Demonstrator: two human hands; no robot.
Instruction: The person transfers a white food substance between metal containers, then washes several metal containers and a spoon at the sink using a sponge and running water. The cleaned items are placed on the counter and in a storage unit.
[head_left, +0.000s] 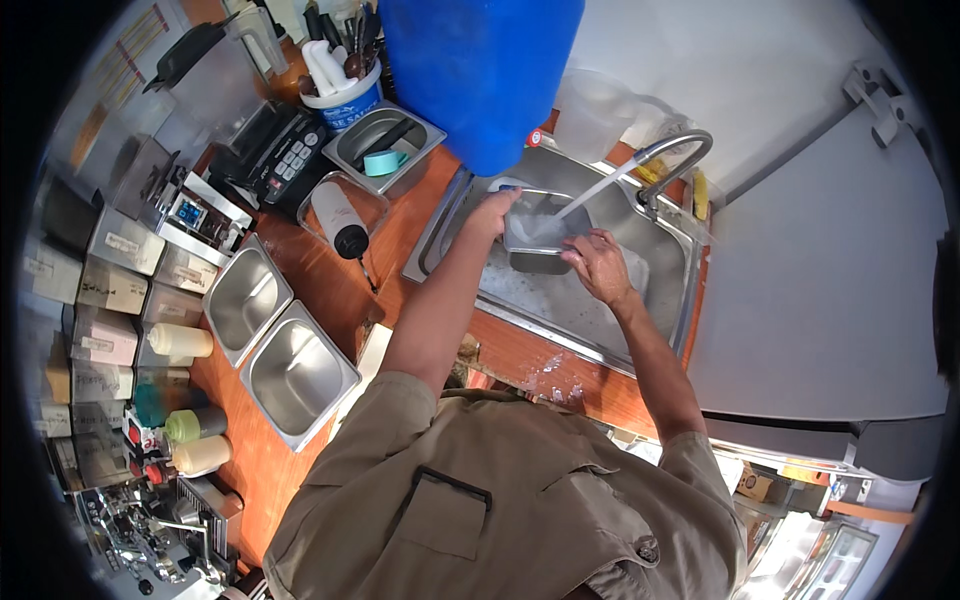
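Observation:
My left hand (495, 212) grips the left rim of a rectangular stainless steel food pan (541, 260). At the pan's front right corner, my right hand (600, 264) has its fingers on the rim. The pan is held tilted over a steel sink (664, 277). Water (596, 189) runs from a curved faucet (694, 137) into the pan, where it froths white. Below the pan, a pale, wet, speckled surface (525, 296) covers much of the sink's bottom.
A large blue container (480, 67) hangs or stands behind the sink's left side. On the wooden counter (405, 202) are two steel pans (249, 300), a bottle (337, 210) in a clear tub, and a blender base (281, 154). A grey appliance (817, 285) borders the sink's right.

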